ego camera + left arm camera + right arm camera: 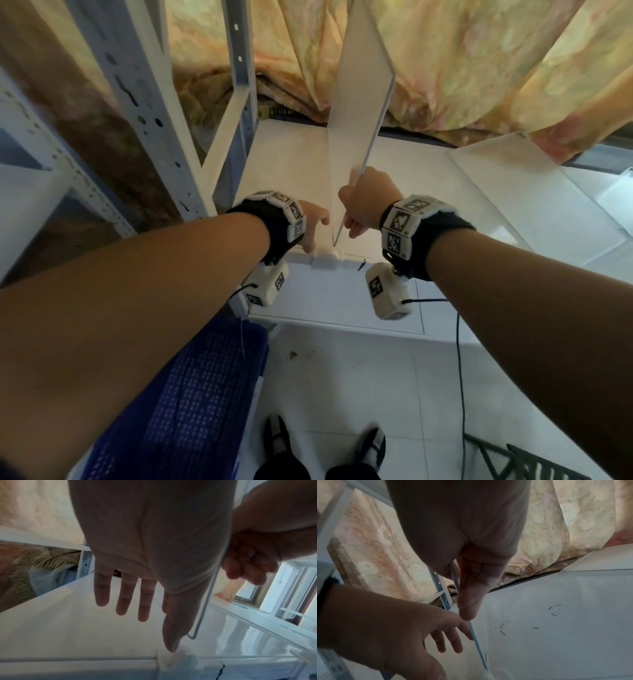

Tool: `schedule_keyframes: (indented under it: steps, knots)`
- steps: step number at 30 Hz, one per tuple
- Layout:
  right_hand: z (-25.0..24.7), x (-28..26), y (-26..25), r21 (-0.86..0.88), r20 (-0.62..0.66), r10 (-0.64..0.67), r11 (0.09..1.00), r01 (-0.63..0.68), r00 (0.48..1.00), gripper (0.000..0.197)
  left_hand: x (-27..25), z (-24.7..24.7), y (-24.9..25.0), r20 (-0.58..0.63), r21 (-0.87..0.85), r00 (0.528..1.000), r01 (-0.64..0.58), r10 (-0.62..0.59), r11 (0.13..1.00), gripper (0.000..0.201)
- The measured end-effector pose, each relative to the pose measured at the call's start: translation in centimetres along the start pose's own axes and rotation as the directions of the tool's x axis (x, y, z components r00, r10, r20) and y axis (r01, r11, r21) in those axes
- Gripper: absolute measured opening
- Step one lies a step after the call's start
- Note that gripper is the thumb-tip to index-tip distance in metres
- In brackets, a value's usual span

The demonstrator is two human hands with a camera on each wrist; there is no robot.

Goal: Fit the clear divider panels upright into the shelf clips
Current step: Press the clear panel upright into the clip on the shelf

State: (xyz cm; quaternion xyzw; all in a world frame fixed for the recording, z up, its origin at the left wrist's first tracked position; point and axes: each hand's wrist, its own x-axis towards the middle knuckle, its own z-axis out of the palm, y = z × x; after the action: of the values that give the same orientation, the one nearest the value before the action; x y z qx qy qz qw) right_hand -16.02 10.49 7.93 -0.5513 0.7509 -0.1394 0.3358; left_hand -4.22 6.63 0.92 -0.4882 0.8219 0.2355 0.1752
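A clear divider panel [359, 102] stands upright on the white shelf [291, 164], its near bottom corner just above a white clip [329, 255] on the shelf's front edge. My right hand [356, 205] pinches the panel's near edge [477, 646] between thumb and curled fingers. On the panel's left side is my left hand [318, 222], with its fingers [142, 608] straight. The thumb reaches down to the clip [173, 658]. The panel's lower corner [193, 635] hangs a little above the clip [488, 674].
A second clear panel [513, 192] lies flat on the shelf to the right. Slotted metal uprights [137, 85] stand at the left, a patterned curtain [479, 51] hangs behind. A blue crate [191, 394] sits on the floor by my left arm; a black cable [459, 359] hangs down.
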Motion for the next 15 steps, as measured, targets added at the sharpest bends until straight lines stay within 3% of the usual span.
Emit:
schedule_keyframes:
  steps: [7,15]
  knots:
    - [1.0,0.1,0.6,-0.088,0.029,-0.048,0.995,0.051,0.998,0.023,1.8,0.8,-0.4,-0.012,-0.019,1.000,-0.019,0.019,1.000,0.070]
    - [0.8,-0.2,0.5,-0.033,0.020,-0.056,0.998,0.057,0.998,0.023,2.4,1.8,0.1,-0.040,-0.023,0.999,-0.029,0.029,0.999,0.069]
